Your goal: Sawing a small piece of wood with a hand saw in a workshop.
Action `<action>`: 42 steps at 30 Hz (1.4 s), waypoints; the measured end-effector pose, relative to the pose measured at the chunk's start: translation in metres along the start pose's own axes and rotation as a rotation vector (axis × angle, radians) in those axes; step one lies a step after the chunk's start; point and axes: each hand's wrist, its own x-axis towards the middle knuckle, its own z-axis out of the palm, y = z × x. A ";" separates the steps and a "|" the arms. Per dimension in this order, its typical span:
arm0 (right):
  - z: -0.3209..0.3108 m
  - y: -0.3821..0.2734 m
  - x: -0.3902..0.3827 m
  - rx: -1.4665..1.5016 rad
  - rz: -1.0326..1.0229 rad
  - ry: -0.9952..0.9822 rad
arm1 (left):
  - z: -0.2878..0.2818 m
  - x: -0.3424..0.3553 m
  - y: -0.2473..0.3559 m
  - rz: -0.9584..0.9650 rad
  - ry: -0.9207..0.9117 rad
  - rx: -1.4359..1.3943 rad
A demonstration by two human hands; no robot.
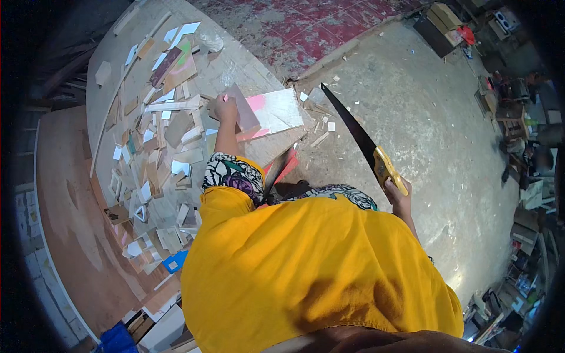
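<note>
Red tiles (329, 20) bordered the concrete floor (435, 153) at its far edge. A brown box (446, 16) stood near its far right corner; assorted clutter (525, 234) lined its right side.

A dark-bladed, yellow-handled handsaw (362, 136) points forward and left; a brown rectangular board (246, 115) is apart, to its left.

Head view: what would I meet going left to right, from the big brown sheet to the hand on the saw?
Brown wooden sheet → left hand → pink-and-white board → saw blade → right hand.
</note>
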 end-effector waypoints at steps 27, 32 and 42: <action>0.071 -0.029 0.059 -0.095 -0.063 -0.168 | 0.008 0.018 -0.002 -0.663 -0.019 -1.308; 0.070 -0.039 0.108 -0.109 -0.134 -0.230 | 0.011 0.034 0.009 -0.713 0.161 -1.507; 0.071 -0.099 0.214 -0.205 -0.141 -0.421 | -0.040 -0.024 0.036 -0.047 0.260 0.068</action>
